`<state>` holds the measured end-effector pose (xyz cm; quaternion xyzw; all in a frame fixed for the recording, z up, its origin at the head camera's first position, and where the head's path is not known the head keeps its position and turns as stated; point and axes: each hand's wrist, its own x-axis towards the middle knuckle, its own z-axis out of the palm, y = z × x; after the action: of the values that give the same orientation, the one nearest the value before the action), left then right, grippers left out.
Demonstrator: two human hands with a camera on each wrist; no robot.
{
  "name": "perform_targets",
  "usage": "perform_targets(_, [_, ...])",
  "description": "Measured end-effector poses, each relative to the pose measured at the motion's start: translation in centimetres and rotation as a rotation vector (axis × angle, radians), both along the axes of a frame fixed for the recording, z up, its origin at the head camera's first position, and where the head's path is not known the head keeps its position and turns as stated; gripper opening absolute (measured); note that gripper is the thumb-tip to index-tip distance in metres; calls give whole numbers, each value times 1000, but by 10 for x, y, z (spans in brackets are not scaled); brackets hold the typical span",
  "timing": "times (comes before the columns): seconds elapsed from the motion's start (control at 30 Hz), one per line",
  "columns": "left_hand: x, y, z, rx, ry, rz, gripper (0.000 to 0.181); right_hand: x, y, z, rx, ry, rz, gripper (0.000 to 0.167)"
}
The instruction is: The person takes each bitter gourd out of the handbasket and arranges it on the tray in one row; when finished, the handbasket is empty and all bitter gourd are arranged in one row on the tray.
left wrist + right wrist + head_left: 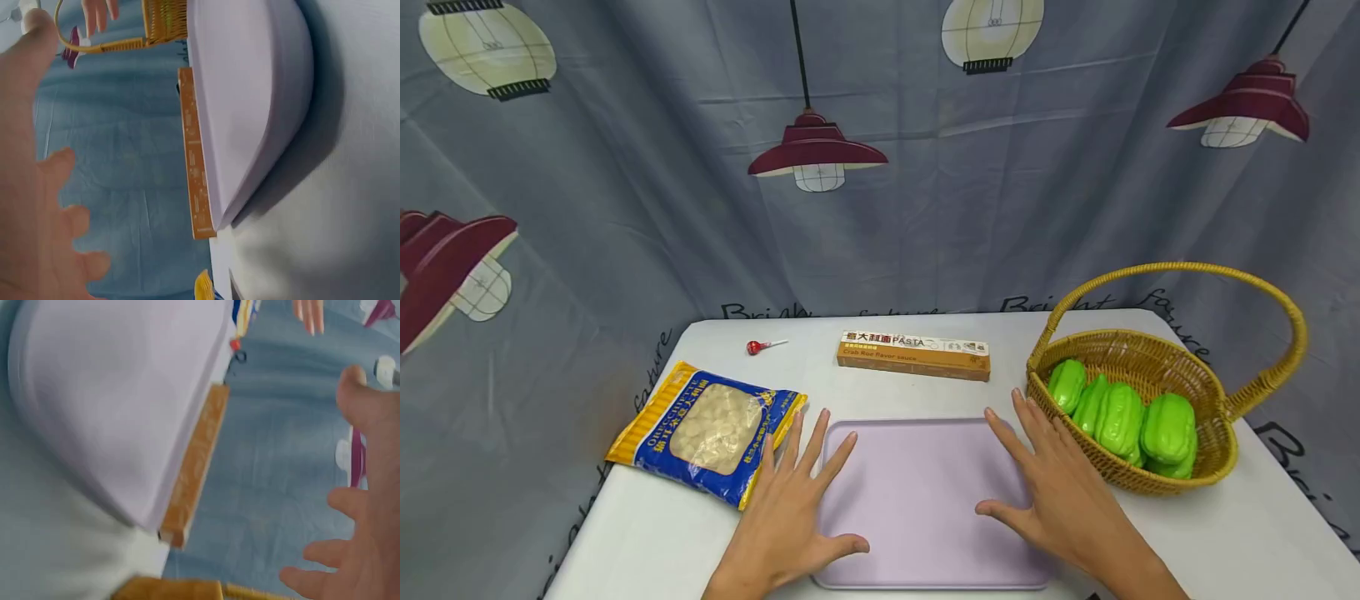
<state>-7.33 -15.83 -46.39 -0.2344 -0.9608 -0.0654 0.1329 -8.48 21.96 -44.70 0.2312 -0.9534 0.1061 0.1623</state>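
Observation:
Both hands hover with fingers spread above a pale purple tray [925, 492] on the white table. My left hand [793, 521] is over the tray's left edge, near the blue and yellow bag of pasta [715, 429]. Over the right side of the tray is my right hand [1060, 500], close to a wicker basket [1210, 454]. Neither hand holds anything. Several green bell peppers [1120, 421] lie in the basket. In the wrist views the left hand [37, 175] and right hand [362, 506] appear raised above the tray's surface.
Behind the tray lies a long orange and white pasta box [913, 357]. A red lollipop [755, 347] with a white stick sits at the back left. The basket's tall handle [1180, 268] arches upward at the right. A grey curtain [925, 233] with printed lamps hangs behind the table.

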Motion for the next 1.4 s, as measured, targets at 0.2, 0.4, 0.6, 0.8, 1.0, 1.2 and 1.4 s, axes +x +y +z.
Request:
perform_targets(0.2, [4,-9,5,125,-6,-8,121,-12,23,25,-65,-32,-105,99])
perform_targets(0.4, [13,-15,1,236,-57,11,108,-25,58,37,-86,-115,-287,83])
perform_targets(0.6, [17,-19,-8,257,-183,17,90,-37,92,34,-100,-89,-368,72])
perform_targets(0.8, [16,-28,-15,202,-293,-33,75,-44,102,29,-78,-99,-415,67])
perform_targets(1.0, [18,-36,-22,181,-303,-60,69,-49,103,26,-62,-97,-406,61])
perform_targets(1.2, [20,-41,-28,171,-268,-81,68,-52,107,25,-53,-93,-391,58])
perform_targets(1.4, [20,-43,-30,181,-274,-83,69,-50,117,31,-10,-62,-443,57])
